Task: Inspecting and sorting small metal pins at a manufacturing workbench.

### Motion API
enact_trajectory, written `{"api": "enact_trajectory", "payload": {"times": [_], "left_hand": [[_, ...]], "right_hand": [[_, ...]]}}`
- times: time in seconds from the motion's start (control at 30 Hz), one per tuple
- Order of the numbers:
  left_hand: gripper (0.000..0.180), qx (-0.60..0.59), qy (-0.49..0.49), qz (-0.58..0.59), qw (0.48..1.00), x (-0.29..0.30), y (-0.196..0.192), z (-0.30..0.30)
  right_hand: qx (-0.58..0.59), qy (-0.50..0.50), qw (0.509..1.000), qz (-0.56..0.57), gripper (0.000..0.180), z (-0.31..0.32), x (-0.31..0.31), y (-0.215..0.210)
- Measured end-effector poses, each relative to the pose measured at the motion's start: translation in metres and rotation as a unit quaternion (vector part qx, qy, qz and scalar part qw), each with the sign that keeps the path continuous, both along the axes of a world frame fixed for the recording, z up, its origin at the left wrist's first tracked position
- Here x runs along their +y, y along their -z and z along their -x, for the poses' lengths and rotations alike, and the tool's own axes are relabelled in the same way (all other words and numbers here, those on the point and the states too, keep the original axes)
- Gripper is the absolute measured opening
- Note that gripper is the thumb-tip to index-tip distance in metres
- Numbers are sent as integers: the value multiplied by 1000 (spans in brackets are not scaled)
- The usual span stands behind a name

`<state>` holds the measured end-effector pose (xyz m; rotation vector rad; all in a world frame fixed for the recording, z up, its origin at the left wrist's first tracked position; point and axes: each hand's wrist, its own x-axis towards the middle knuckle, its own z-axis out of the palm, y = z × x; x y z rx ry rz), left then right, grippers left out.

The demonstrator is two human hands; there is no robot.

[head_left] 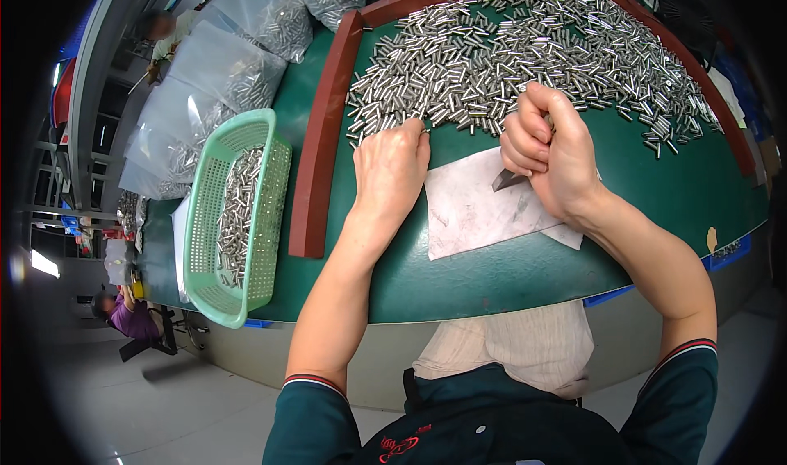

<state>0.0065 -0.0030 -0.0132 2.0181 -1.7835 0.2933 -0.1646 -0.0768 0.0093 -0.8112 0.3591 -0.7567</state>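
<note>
Work surface: a green table (492,260) bounded on its left and far sides by a raised brown border (324,137); a large heap of small metal pins (533,55) covers the far half, spreading from the left border toward the right edge.

Left hand (389,170): palm down at the near left edge of the heap, fingers together, fingertips touching the nearest pins; whether any pin is gripped beneath it cannot be told.

Right hand (549,149): closed in a loose fist at the near edge of the heap, clamped on a narrow dark tool (508,180) whose tip points left and down over a stained white sheet (484,207); the sheet lies flat on the table between the hands and the near edge; a few pins may be held in the fist, but this is hidden.

Sorted stock, as judged from position: a green plastic basket (238,219) stands left of the border, outside the work area, holding a moderate layer of pins, well short of full; clear bags of pins (221,80) lie beyond it at far left.

Progress, as a judgement: early to middle stage; the basket's contents are small against the heap that remains on the table; most of the pins look unhandled; the sheet carries no pins at this moment.

Surroundings: another person (123,313) sits at lower left, well apart from the table.
</note>
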Motion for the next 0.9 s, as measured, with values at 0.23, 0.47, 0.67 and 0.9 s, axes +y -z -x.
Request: {"api": "enact_trajectory", "payload": {"times": [0.23,0.47,0.67,0.9], "left_hand": [[11,371,103,57,921,0,-9,16],[10,454,164,26,876,4,-7,26],[10,480,172,25,860,4,-5,27],[9,492,163,44,854,3,-6,30]], "right_hand": [[7,2,1000,-1,35,2,-1,0],[8,-2,1000,-14,34,3,-1,-1],[7,-2,1000,-18,34,2,-2,-1],[19,-13,1000,-7,36,3,-2,-1]]}}
